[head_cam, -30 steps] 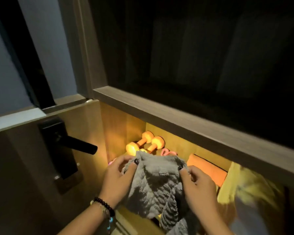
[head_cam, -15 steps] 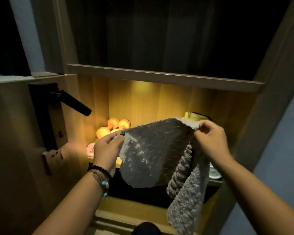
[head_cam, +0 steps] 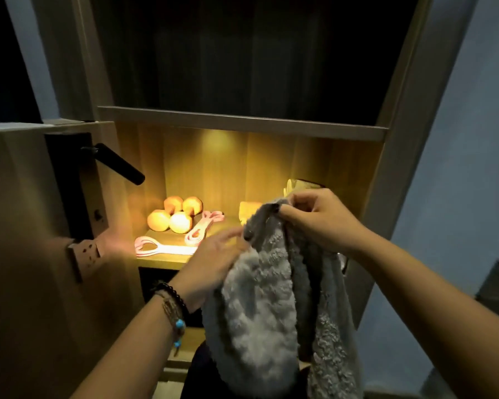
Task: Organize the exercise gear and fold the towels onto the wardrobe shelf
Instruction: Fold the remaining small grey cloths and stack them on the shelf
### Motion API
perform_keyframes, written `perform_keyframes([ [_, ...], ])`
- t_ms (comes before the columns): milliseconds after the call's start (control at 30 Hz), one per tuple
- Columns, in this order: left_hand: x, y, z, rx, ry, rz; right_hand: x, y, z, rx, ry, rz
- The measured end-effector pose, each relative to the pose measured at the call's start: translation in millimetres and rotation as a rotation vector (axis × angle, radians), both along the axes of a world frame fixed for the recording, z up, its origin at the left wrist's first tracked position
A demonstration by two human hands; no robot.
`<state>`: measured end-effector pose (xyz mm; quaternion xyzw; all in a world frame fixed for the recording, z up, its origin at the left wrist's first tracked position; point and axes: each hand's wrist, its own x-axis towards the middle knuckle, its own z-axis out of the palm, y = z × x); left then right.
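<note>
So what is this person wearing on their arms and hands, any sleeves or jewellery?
No sleeves show: both forearms are bare up to the frame edge. The left hand has bracelets at its wrist: a string of dark round beads and a brownish woven band with turquoise beads dangling from it. The right hand shows no ring, watch or band; one of its nails looks dark.

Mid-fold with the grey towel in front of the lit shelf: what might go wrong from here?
1. Only the right hand pinches the grey towel at its top; the left hand looks flat against it. The long hanging part may slip or fold unevenly.
2. The pink resistance bands lie at the shelf's front edge, so setting the towel down may drag them off.
3. The dumbbells and bands fill the shelf's left side, leaving little room there.
</note>
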<state>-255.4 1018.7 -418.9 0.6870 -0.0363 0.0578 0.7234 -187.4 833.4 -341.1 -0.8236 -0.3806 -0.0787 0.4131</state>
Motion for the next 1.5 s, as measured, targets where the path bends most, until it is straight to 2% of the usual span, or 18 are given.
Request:
perform_keyframes([
  [67, 6.0, -2.2, -16.5, 0.024, 0.015, -0.035, 7.2, 8.8, -4.7, -0.01, 0.022, 0.022],
  [167, 14.8, 11.1, -36.5, 0.005, 0.012, 0.111, 29.2, 22.9, -17.8, -0.004, 0.078, -0.009],
  [300, 23.8, 42.7, -44.7, -0.071, 0.107, 0.275, 64.0, 60.3, -37.5, -0.185, 0.172, -0.025],
  [367, 29.6, 61.6, -44.2, -0.09, 0.134, 0.33, 87.7, 80.8, -37.1, -0.196, 0.223, -0.07],
  [500, 45.1, 98.3, -39.7, -0.115, 0.144, 0.379, 139.0, 123.6, -15.5, 0.042, 0.361, -0.153],
  [633, 66.8, 119.5, -38.6, -0.146, 0.136, 0.415, 186.4, 184.0, 1.5, 0.403, 0.512, -0.173],
  [733, 81.6, 130.6, -39.1, -0.155, 0.133, 0.423, 223.2, 227.9, -11.8, 0.513, 0.577, -0.261],
  [800, 88.9, 139.6, -41.3, -0.137, 0.144, 0.416, 245.6, 249.1, -39.9, 0.447, 0.633, -0.34],
  [867, 94.2, 149.2, -44.9, -0.127, 0.162, 0.418, 265.0, 261.2, -80.6, 0.26, 0.556, -0.433],
  [967, 99.9, 162.2, -49.9, -0.069, 0.174, 0.459, 280.9, 263.6, -141.5, 0.179, 0.557, -0.447],
  [1067, 101.0, 172.2, -51.5, -0.017, 0.186, 0.488, 288.5, 254.0, -176.6, 0.03, 0.569, -0.386],
  [1133, 100.7, 174.3, -49.7, 0.007, 0.195, 0.486, 280.6, 243.7, -176.5, -0.113, 0.539, -0.286],
  [1267, 97.8, 158.9, -37.7, 0.006, 0.205, 0.397, 237.8, 216.6, -139.6, -0.079, 0.331, -0.135],
  [1300, 96.2, 152.3, -33.2, 0.005, 0.199, 0.359, 223.7, 208.2, -129.8, -0.037, 0.371, -0.05],
  [1367, 91.1, 139.1, -22.7, 0.046, 0.173, 0.313, 190.6, 190.1, -116.1, 0.082, 0.582, 0.113],
  [1433, 85.6, 129.0, -13.6, 0.172, 0.126, 0.303, 157.3, 171.7, -107.7, 0.19, 0.788, 0.199],
  [1500, 79.6, 119.1, -4.9, 0.296, 0.09, 0.276, 130.2, 156.4, -103.0, 0.237, 0.845, 0.25],
])
